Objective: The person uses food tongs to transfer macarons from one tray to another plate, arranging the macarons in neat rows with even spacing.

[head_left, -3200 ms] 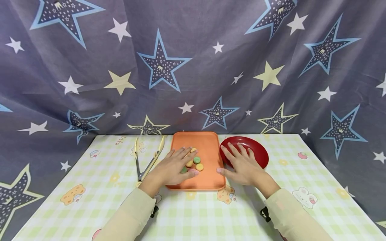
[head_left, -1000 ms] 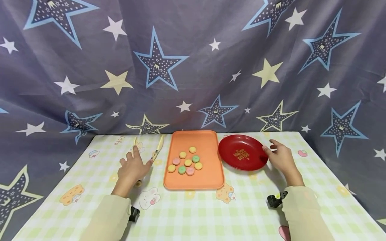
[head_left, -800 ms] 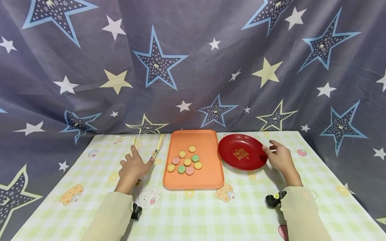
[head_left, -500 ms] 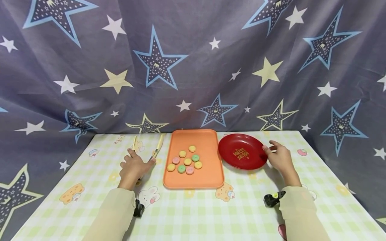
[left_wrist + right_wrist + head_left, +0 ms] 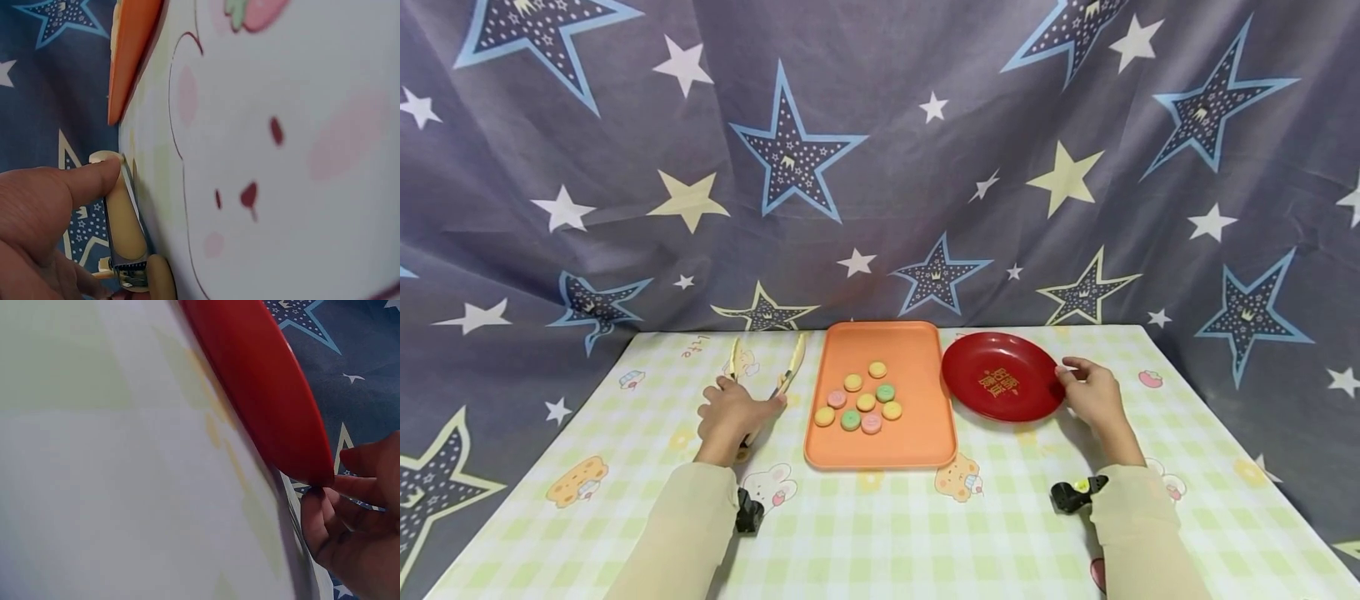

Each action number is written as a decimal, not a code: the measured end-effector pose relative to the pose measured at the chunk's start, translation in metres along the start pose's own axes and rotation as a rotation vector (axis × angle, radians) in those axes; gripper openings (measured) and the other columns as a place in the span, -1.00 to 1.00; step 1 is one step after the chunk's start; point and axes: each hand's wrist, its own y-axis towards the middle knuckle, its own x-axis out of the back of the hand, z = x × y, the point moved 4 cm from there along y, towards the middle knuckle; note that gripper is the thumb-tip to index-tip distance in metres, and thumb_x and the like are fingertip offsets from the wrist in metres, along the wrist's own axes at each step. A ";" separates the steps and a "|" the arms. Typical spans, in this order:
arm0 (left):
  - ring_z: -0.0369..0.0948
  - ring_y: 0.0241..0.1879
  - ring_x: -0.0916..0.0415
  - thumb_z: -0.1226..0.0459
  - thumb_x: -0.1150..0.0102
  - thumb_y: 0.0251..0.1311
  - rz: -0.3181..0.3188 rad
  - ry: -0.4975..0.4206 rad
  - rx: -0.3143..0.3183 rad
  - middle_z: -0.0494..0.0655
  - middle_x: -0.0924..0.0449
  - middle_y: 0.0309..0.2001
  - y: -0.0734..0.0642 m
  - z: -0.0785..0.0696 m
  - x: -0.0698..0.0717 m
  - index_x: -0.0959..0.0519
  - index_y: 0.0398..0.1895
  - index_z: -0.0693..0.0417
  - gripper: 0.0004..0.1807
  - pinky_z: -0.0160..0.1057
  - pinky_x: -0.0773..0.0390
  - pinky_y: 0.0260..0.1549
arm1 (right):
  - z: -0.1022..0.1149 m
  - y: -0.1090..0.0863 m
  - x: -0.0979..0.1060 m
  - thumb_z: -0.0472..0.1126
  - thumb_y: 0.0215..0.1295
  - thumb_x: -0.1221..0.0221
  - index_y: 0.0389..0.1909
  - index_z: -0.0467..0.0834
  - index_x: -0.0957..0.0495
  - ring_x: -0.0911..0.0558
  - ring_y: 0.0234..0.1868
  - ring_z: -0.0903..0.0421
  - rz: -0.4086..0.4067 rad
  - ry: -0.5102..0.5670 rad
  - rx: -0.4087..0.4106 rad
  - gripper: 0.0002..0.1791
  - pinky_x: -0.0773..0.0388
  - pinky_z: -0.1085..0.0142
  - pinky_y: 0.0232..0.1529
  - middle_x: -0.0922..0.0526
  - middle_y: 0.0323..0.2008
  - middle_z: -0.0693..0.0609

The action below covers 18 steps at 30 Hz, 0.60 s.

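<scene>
My left hand (image 5: 728,418) holds a pair of yellow-tipped tongs (image 5: 794,360) whose arms are spread apart. In the left wrist view the thumb presses one padded arm of the tongs (image 5: 127,228), and the other fingers are partly hidden on the far side. The right hand (image 5: 1096,398) pinches the right rim of a round red plate (image 5: 966,375) with gold characters in its middle. Seen from the right wrist, fingertips are under and against the edge of the plate (image 5: 269,394). Between the hands, several small round yellow, pink and green macarons (image 5: 866,402) lie on an orange tray (image 5: 917,442).
A green-and-white checked tablecloth (image 5: 865,542) with cartoon prints covers the table. Behind its far edge hangs a dark curtain (image 5: 895,167) with stars. The plate sits close beside the tray's right edge, and the tongs lie to the tray's left.
From over the tray and plate, both hands have moved apart, to the tongs and the plate's right rim. Most recently, the left fingers have curled in on the tongs. Tongs, tray and plate stay put.
</scene>
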 end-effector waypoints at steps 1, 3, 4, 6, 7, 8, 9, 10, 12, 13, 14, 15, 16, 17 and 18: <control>0.55 0.31 -0.02 -0.24 -0.21 0.22 0.001 -0.007 0.006 0.67 0.17 0.40 0.001 0.000 0.000 0.36 0.54 0.55 0.35 0.40 -0.36 0.07 | -0.001 0.000 0.000 -0.20 0.55 -0.03 0.33 -0.42 -0.44 -0.65 -0.31 0.15 0.000 0.020 -0.014 -0.51 -0.56 0.46 -0.37 -0.62 0.01 -0.39; 0.55 0.30 -0.04 -0.24 -0.24 0.20 -0.001 -0.017 0.017 0.67 0.16 0.39 0.002 0.000 0.000 0.33 0.54 0.55 0.35 0.40 -0.36 0.07 | -0.002 0.000 0.000 -0.24 0.55 0.00 0.33 -0.43 -0.44 -0.60 -0.35 0.24 0.004 0.069 -0.035 -0.53 -0.57 0.45 -0.37 -0.61 0.01 -0.37; 0.55 0.30 -0.05 -0.25 -0.25 0.19 -0.003 -0.017 0.021 0.67 0.14 0.38 0.002 0.000 0.000 0.31 0.54 0.55 0.36 0.40 -0.37 0.06 | -0.002 0.000 0.000 -0.25 0.55 0.01 0.33 -0.43 -0.43 -0.59 -0.36 0.28 0.008 0.093 -0.046 -0.53 -0.58 0.45 -0.36 -0.60 0.01 -0.36; 0.55 0.29 -0.07 -0.27 -0.28 0.17 -0.010 -0.018 0.029 0.67 0.12 0.37 0.003 0.000 0.000 0.26 0.54 0.55 0.36 0.40 -0.38 0.05 | -0.003 0.000 0.000 -0.27 0.55 0.02 0.34 -0.43 -0.42 -0.58 -0.37 0.31 0.015 0.140 -0.066 -0.54 -0.59 0.44 -0.33 -0.59 0.01 -0.34; 0.55 0.28 -0.09 -0.27 -0.29 0.15 -0.015 -0.018 0.032 0.67 0.10 0.36 0.003 0.000 0.000 0.24 0.54 0.55 0.37 0.39 -0.39 0.04 | -0.004 0.000 0.000 -0.29 0.55 0.03 0.35 -0.43 -0.41 -0.58 -0.36 0.32 0.021 0.167 -0.077 -0.54 -0.61 0.44 -0.32 -0.59 0.02 -0.34; 0.54 0.27 -0.10 -0.28 -0.30 0.14 -0.022 -0.021 0.035 0.66 0.08 0.35 0.003 0.000 0.000 0.21 0.53 0.56 0.36 0.39 -0.40 0.03 | -0.005 0.000 -0.001 -0.30 0.55 0.04 0.36 -0.44 -0.40 -0.59 -0.35 0.32 0.028 0.195 -0.085 -0.54 -0.62 0.43 -0.30 -0.58 0.03 -0.33; 0.54 0.27 -0.11 -0.28 -0.31 0.12 -0.027 -0.023 0.037 0.66 0.07 0.35 0.004 0.000 0.000 0.19 0.53 0.56 0.36 0.39 -0.40 0.02 | -0.005 0.000 -0.001 -0.31 0.56 0.05 0.36 -0.43 -0.39 -0.59 -0.34 0.33 0.033 0.216 -0.093 -0.54 -0.63 0.42 -0.29 -0.57 0.04 -0.32; 0.54 0.27 -0.12 -0.28 -0.31 0.12 -0.032 -0.026 0.040 0.66 0.06 0.34 0.004 0.001 0.000 0.17 0.53 0.56 0.36 0.38 -0.40 0.02 | -0.006 0.000 -0.001 -0.33 0.55 0.05 0.37 -0.44 -0.37 -0.59 -0.33 0.33 0.038 0.238 -0.100 -0.54 -0.64 0.41 -0.27 -0.57 0.04 -0.32; 0.53 0.27 -0.13 -0.27 -0.33 0.11 -0.041 -0.035 0.048 0.64 0.04 0.34 0.003 0.001 0.000 0.13 0.52 0.55 0.34 0.38 -0.40 0.03 | -0.008 0.000 -0.002 -0.36 0.55 0.06 0.38 -0.44 -0.36 -0.59 -0.31 0.31 0.045 0.273 -0.111 -0.54 -0.65 0.40 -0.26 -0.56 0.02 -0.29; 0.53 0.27 -0.13 -0.26 -0.34 0.11 -0.043 -0.038 0.051 0.64 0.04 0.34 0.003 0.001 0.000 0.11 0.52 0.55 0.33 0.38 -0.40 0.03 | -0.009 -0.001 -0.002 -0.37 0.54 0.06 0.38 -0.44 -0.36 -0.59 -0.30 0.30 0.046 0.285 -0.115 -0.54 -0.65 0.39 -0.26 -0.57 0.00 -0.27; 0.52 0.27 -0.14 -0.25 -0.34 0.11 -0.045 -0.041 0.055 0.63 0.04 0.34 0.003 0.001 0.000 0.10 0.51 0.55 0.32 0.38 -0.39 0.04 | -0.009 -0.001 -0.002 -0.39 0.54 0.07 0.38 -0.45 -0.35 -0.59 -0.30 0.30 0.050 0.298 -0.117 -0.54 -0.66 0.39 -0.26 -0.58 -0.04 -0.23; 0.52 0.27 -0.14 -0.25 -0.35 0.11 -0.045 -0.043 0.058 0.63 0.03 0.35 0.003 0.001 0.000 0.09 0.51 0.55 0.31 0.38 -0.39 0.05 | -0.010 -0.001 -0.002 -0.40 0.53 0.06 0.37 -0.46 -0.35 -0.59 -0.31 0.30 0.049 0.310 -0.121 -0.54 -0.66 0.38 -0.26 -0.58 -0.08 -0.19; 0.52 0.27 -0.14 -0.24 -0.36 0.10 -0.045 -0.045 0.061 0.63 0.03 0.35 0.004 0.001 0.000 0.08 0.51 0.55 0.31 0.38 -0.39 0.05 | -0.011 -0.001 -0.001 -0.41 0.52 0.05 0.37 -0.46 -0.36 -0.60 -0.32 0.30 0.048 0.319 -0.124 -0.55 -0.66 0.38 -0.26 -0.59 -0.12 -0.14; 0.52 0.27 -0.14 -0.24 -0.37 0.10 -0.044 -0.045 0.063 0.63 0.03 0.34 0.003 0.001 0.001 0.07 0.51 0.55 0.30 0.37 -0.39 0.05 | -0.012 -0.001 -0.001 -0.41 0.52 0.04 0.35 -0.47 -0.36 -0.60 -0.33 0.30 0.046 0.326 -0.127 -0.55 -0.66 0.39 -0.27 -0.60 -0.16 -0.10; 0.52 0.26 -0.15 -0.24 -0.37 0.09 -0.043 -0.046 0.065 0.63 0.03 0.34 0.004 0.001 0.000 0.06 0.51 0.55 0.30 0.37 -0.39 0.05 | -0.013 -0.002 -0.001 -0.42 0.51 0.04 0.35 -0.48 -0.37 -0.60 -0.34 0.31 0.045 0.334 -0.128 -0.55 -0.66 0.39 -0.27 -0.60 -0.20 -0.06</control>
